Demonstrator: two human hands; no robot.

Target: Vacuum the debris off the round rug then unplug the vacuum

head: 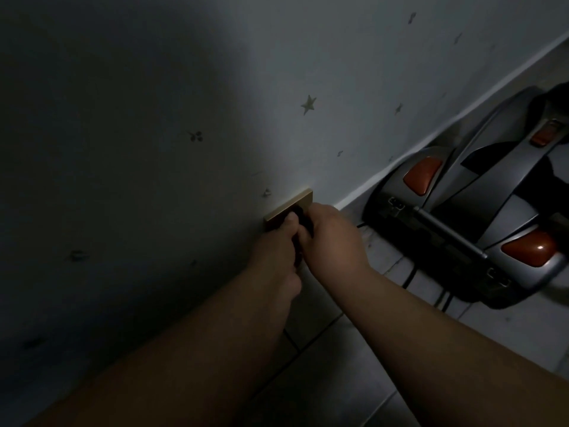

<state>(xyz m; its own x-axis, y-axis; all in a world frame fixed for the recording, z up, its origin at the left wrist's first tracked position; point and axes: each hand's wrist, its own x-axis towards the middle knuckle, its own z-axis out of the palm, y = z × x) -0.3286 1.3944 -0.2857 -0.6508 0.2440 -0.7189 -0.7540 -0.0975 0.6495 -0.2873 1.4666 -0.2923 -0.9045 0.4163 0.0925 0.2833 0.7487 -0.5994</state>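
Dim room, tiled floor, star-dotted wall. One vacuum by the baseboard. Both hands, left hand and right hand, grip one black plug at one socket

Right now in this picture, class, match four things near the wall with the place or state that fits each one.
Things:
1. socket plate
2. plug
3. vacuum
4. star

Places or states:
A. printed on the wall, higher up
B. on the tiled floor beside the skirting
C. gripped between both hands
D. fixed low on the wall

Pairs: 1-D, 2-C, 3-B, 4-A
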